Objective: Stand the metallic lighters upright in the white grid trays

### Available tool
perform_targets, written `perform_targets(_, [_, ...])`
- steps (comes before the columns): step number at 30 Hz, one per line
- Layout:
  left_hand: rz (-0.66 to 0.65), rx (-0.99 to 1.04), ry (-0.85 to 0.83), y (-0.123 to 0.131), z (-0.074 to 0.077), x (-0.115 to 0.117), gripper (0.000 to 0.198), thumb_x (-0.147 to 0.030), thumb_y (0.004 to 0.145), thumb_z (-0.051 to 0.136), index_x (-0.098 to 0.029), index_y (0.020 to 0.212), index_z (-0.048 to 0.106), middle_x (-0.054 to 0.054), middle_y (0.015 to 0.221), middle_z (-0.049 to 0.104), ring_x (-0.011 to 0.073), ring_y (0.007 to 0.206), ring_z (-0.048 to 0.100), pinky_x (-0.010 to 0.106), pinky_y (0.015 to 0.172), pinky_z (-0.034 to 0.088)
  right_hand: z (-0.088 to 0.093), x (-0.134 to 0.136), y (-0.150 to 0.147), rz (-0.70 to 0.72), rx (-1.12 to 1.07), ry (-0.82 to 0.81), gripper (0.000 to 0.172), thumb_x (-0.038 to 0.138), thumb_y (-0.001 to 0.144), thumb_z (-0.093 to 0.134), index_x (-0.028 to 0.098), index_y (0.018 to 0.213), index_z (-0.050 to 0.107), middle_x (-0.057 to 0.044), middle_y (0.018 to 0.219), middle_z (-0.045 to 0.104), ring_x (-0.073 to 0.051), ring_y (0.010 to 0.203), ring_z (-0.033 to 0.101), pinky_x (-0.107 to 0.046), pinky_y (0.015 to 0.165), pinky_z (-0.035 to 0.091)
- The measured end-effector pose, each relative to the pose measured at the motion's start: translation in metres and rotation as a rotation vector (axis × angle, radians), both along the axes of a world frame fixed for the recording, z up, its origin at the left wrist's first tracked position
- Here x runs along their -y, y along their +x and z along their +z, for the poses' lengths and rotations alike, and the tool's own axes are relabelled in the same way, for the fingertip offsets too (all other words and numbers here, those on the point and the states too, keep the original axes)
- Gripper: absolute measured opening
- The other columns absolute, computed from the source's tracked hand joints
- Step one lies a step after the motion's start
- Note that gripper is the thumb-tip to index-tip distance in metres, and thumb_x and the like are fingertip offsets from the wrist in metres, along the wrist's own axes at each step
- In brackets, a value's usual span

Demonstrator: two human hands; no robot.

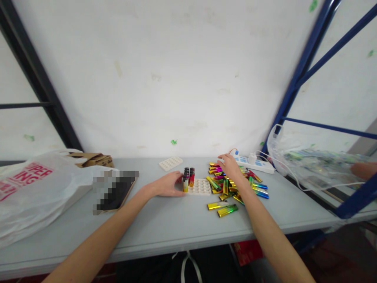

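My left hand [168,184] curves round the left end of a white tray [202,187] with rows of round holes, thumb at the near side and fingers behind. Several lighters [192,177] with dark tops stand upright in the tray's left part, close to that hand. Over on the right, my right hand [230,167] reaches over a loose pile of shiny lighters [225,187] in gold, green, blue, red and purple. Its fingers point to the left and look slightly apart, with nothing visible in them. Part of the pile is hidden under the right forearm.
A second white holed tray [171,163] lies near the wall. On the left are a phone-like dark device [118,192], a white plastic bag [44,188] and cardboard [96,160]. A power strip [259,164] and blue frame [290,92] stand right. Another person's hand [363,171] shows beyond.
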State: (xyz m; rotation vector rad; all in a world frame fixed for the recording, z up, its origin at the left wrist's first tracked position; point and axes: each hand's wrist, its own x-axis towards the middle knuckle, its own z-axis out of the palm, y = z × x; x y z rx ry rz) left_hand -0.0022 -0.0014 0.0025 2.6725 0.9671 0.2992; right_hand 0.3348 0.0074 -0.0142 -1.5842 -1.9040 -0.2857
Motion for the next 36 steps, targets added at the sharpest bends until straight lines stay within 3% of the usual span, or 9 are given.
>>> perform_targets(5, [0.004,-0.015,0.005,0.0,0.0,0.0,0.053,-0.057,0.074,0.07,-0.012,0.102,0.061,0.012,0.103,0.064,0.0256,0.088,0.061,0.036,0.08,0.049,-0.02,-0.009,0.002,0.021,0.165,-0.295,0.04,0.02,0.104,0.041,0.008,0.136,0.061,-0.019,0.144,0.057,-0.024,0.135,0.053,-0.034,0.115,0.036])
perform_targets(8, [0.013,-0.008,0.004,0.0,0.0,0.0,0.052,-0.057,0.073,0.071,-0.013,0.1,0.061,0.011,0.102,0.065,0.0256,0.088,0.06,0.036,0.08,0.049,-0.02,-0.013,-0.003,-0.004,0.177,-0.345,0.038,0.016,0.102,0.042,0.011,0.135,0.062,-0.018,0.136,0.064,-0.023,0.126,0.06,-0.032,0.109,0.04])
perform_targets(14, [0.027,-0.026,0.0,0.0,0.003,0.004,0.052,-0.056,0.074,0.07,-0.013,0.101,0.06,0.012,0.103,0.065,0.025,0.087,0.061,0.035,0.078,0.05,-0.005,-0.009,-0.008,-0.069,0.143,-0.33,0.023,0.027,0.101,0.054,0.015,0.112,0.069,-0.015,0.114,0.072,-0.025,0.105,0.067,-0.033,0.095,0.045])
perform_targets(18, [0.019,-0.002,0.006,0.0,0.003,0.003,0.051,-0.056,0.072,0.071,-0.014,0.099,0.06,0.011,0.102,0.065,0.0251,0.086,0.061,0.036,0.078,0.05,0.004,-0.002,-0.015,-0.038,-0.037,-0.223,0.03,0.027,0.107,0.037,0.013,0.116,0.062,-0.012,0.095,0.073,-0.021,0.087,0.068,-0.028,0.08,0.045])
perform_targets(23, [0.009,0.026,-0.006,0.0,0.004,0.004,0.05,-0.056,0.072,0.071,-0.015,0.099,0.06,0.01,0.099,0.066,0.024,0.085,0.06,0.035,0.077,0.05,0.013,0.006,-0.03,0.155,-0.367,-0.005,0.04,0.043,0.104,0.037,0.017,0.091,0.065,-0.003,0.075,0.064,-0.018,0.07,0.058,-0.026,0.065,0.04])
perform_targets(27, [0.017,0.035,-0.022,0.0,0.005,0.006,0.049,-0.053,0.072,0.071,-0.015,0.1,0.061,0.01,0.101,0.065,0.0248,0.087,0.061,0.035,0.077,0.05,0.015,0.009,-0.044,0.289,-0.736,-0.066,0.047,0.06,0.091,0.057,0.015,0.09,0.069,0.002,0.062,0.055,-0.013,0.055,0.046,-0.025,0.053,0.035])
perform_targets(30, [0.011,0.047,-0.032,0.0,0.005,0.006,0.05,-0.054,0.072,0.07,-0.015,0.101,0.061,0.01,0.1,0.065,0.0251,0.087,0.061,0.035,0.077,0.05,0.013,0.011,-0.053,0.31,-0.863,-0.114,0.053,0.068,0.081,0.067,0.015,0.083,0.068,0.003,0.057,0.05,-0.012,0.051,0.042,-0.025,0.049,0.032])
perform_targets(33, [0.014,0.048,-0.033,0.0,0.004,0.005,0.052,-0.055,0.072,0.071,-0.014,0.102,0.061,0.01,0.101,0.065,0.0251,0.087,0.061,0.036,0.077,0.05,0.01,0.014,-0.063,0.326,-0.905,-0.109,0.058,0.074,0.085,0.057,0.018,0.071,0.056,0.003,0.058,0.047,-0.012,0.053,0.045,-0.025,0.05,0.037])
perform_targets(36, [0.002,0.052,-0.033,0.0,0.004,0.005,0.051,-0.054,0.073,0.072,-0.014,0.103,0.06,0.01,0.1,0.065,0.0246,0.086,0.06,0.035,0.077,0.049,0.013,0.022,-0.077,0.498,-1.01,-0.13,0.057,0.076,0.09,0.049,0.02,0.079,0.05,0.0,0.073,0.056,-0.014,0.062,0.056,-0.026,0.059,0.049])
